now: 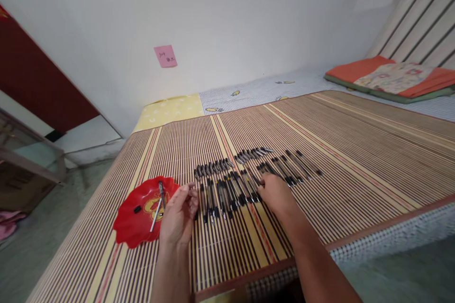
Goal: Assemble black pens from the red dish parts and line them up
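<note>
Clear-barrelled pens [232, 189] with black ends lie side by side in a long row on a striped bamboo mat. Behind them runs a second row of short dark pieces, pen caps or similar [213, 168]. My right hand [275, 191] is over the middle of the row, its fingers closed on a pen [253, 175]. At the row's left end, my left hand [181, 208] is curled, its fingertips close together; what they hold, if anything, I cannot make out. Left of it, a red scalloped plate [128, 218] holds a dark pen [162, 193], a white stick [155, 215] and a small black piece [137, 209].
The striped mat [355, 151] covers a bed along a white wall with a pink note [165, 56]. Folded orange and floral bedding [394, 75] lies at the far right by a slatted headboard [419, 19]. The bed's front edge [384, 241] runs along the bottom right.
</note>
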Demonstrator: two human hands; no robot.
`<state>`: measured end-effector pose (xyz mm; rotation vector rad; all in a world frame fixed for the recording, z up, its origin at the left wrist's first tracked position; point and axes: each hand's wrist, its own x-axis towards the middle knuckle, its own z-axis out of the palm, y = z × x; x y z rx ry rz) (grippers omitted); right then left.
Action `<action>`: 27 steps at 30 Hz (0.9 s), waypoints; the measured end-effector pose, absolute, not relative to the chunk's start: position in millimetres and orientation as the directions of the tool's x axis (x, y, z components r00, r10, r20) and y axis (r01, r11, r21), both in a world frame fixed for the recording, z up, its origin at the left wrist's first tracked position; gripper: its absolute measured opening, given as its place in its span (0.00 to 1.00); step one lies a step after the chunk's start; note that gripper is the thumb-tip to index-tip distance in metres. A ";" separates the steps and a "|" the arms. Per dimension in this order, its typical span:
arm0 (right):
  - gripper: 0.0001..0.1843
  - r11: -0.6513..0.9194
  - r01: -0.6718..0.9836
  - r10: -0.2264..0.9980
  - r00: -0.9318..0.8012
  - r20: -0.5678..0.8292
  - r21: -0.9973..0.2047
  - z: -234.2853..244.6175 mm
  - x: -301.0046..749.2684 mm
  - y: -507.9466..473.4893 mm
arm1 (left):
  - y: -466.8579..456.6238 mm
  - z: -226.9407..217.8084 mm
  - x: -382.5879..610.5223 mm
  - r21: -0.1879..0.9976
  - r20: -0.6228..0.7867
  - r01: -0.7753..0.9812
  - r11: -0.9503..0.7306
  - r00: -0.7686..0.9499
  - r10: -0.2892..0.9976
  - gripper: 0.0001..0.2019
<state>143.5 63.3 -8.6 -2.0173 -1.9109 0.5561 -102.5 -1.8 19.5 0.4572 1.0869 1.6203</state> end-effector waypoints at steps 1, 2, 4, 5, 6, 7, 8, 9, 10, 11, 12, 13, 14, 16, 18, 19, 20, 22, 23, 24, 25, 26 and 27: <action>0.06 -0.067 0.860 0.997 0.046 -0.054 -0.506 -10.1 146.4 65.0 | -1.7 19.2 -102.8 0.829 -0.230 -0.559 -0.004 -0.347 0.909 0.15; 0.05 -0.067 0.837 0.998 0.054 -0.040 -0.543 -11.8 149.7 66.9 | -1.7 19.1 -102.9 0.829 -0.230 -0.560 -0.005 -0.348 0.909 0.15; 0.04 -0.065 0.775 0.998 0.067 -0.021 -0.628 -15.4 156.2 70.4 | -1.9 19.2 -102.9 0.829 -0.228 -0.560 -0.008 -0.350 0.909 0.15; 0.03 -0.066 0.736 0.997 0.071 -0.019 -0.674 -17.0 159.2 71.8 | -1.9 19.6 -102.8 0.829 -0.228 -0.560 -0.006 -0.347 0.910 0.15; 0.03 -0.069 0.690 0.997 0.075 -0.024 -0.721 -18.5 161.7 72.8 | -2.0 20.0 -102.6 0.829 -0.229 -0.560 -0.002 -0.343 0.911 0.15; 0.03 -0.077 0.638 0.996 0.079 -0.034 -0.766 -19.5 163.7 73.2 | -2.0 20.6 -102.0 0.828 -0.231 -0.560 0.001 -0.339 0.912 0.16; 0.02 -0.088 0.579 0.995 0.081 -0.050 -0.811 -20.1 165.1 73.2 | -2.0 21.1 -101.0 0.828 -0.232 -0.561 0.004 -0.336 0.913 0.16; 0.02 -0.101 0.512 0.994 0.078 -0.070 -0.853 -20.1 165.9 72.8 | -2.0 21.4 -99.2 0.830 -0.230 -0.558 0.006 -0.333 0.914 0.17; 0.02 -0.114 0.439 0.993 0.070 -0.092 -0.891 -19.6 166.0 72.2 | -2.0 21.4 -96.3 0.836 -0.223 -0.549 0.006 -0.329 0.917 0.18; 0.02 -0.127 0.361 0.992 0.056 -0.114 -0.924 -18.8 165.4 71.5 | -2.1 21.0 -92.0 0.847 -0.212 -0.532 0.009 -0.321 0.923 0.18; 0.03 -0.139 0.282 0.990 0.036 -0.135 -0.949 -17.7 164.2 70.8 | -2.1 20.1 -86.3 0.863 -0.199 -0.505 0.018 -0.306 0.931 0.18; 0.04 -0.152 0.204 0.988 0.011 -0.153 -0.967 -16.4 162.2 70.2 | -2.1 18.5 -79.2 0.883 -0.184 -0.468 0.035 -0.276 0.943 0.17; 0.06 -0.166 0.131 0.985 -0.014 -0.170 -0.977 -15.1 159.4 69.6 | -2.1 16.4 -70.9 0.904 -0.179 -0.423 0.064 -0.238 0.955 0.17; 0.09 -0.196 0.004 0.978 -0.067 -0.196 -0.981 -12.9 151.1 68.2 | -2.2 11.0 -52.4 0.937 -0.188 -0.323 0.137 -0.131 0.973 0.16; 0.12 -0.226 -0.101 0.969 -0.128 -0.212 -0.969 -11.4 139.1 65.6 | -2.2 5.6 -35.5 0.949 -0.181 -0.275 0.157 -0.064 0.981 0.17; 0.12 -0.249 -0.168 0.961 -0.168 -0.221 -0.954 -10.9 131.9 63.8 | -2.3 3.5 -29.1 0.953 -0.176 -0.261 0.156 -0.055 0.983 0.17; 0.13 -0.273 -0.235 0.952 -0.207 -0.227 -0.933 -10.8 124.2 61.8 | -2.3 2.1 -24.7 0.956 -0.167 -0.252 0.149 -0.052 0.985 0.16; 0.14 -0.319 -0.362 0.935 -0.270 -0.229 -0.876 -11.1 108.8 57.7 | -2.6 1.1 -22.1 0.962 -0.150 -0.245 0.124 -0.091 0.985 0.16; 0.14 -0.330 -0.403 0.931 -0.286 -0.225 -0.854 -11.5 101.8 55.9 | -2.7 1.5 -23.4 0.964 -0.144 -0.242 0.111 -0.122 0.982 0.16; 0.14 -0.334 -0.428 0.930 -0.293 -0.220 -0.840 -12.0 95.8 54.4 | -2.8 2.1 -25.9 0.966 -0.140 -0.239 0.102 -0.151 0.978 0.16; 0.15 -0.329 -0.436 0.932 -0.293 -0.214 -0.838 -12.5 91.0 53.2 | -2.9 2.8 -29.0 0.967 -0.139 -0.236 0.095 -0.175 0.975 0.16; 0.15 -0.328 -0.447 0.932 -0.297 -0.208 -0.832 -12.9 87.6 52.4 | -2.8 3.4 -32.2 0.968 -0.139 -0.234 0.094 -0.187 0.972 0.16; 0.15 -0.328 -0.455 0.931 -0.303 -0.203 -0.828 -13.3 85.3 51.7 | -2.7 3.7 -35.0 0.968 -0.140 -0.235 0.093 -0.192 0.971 0.16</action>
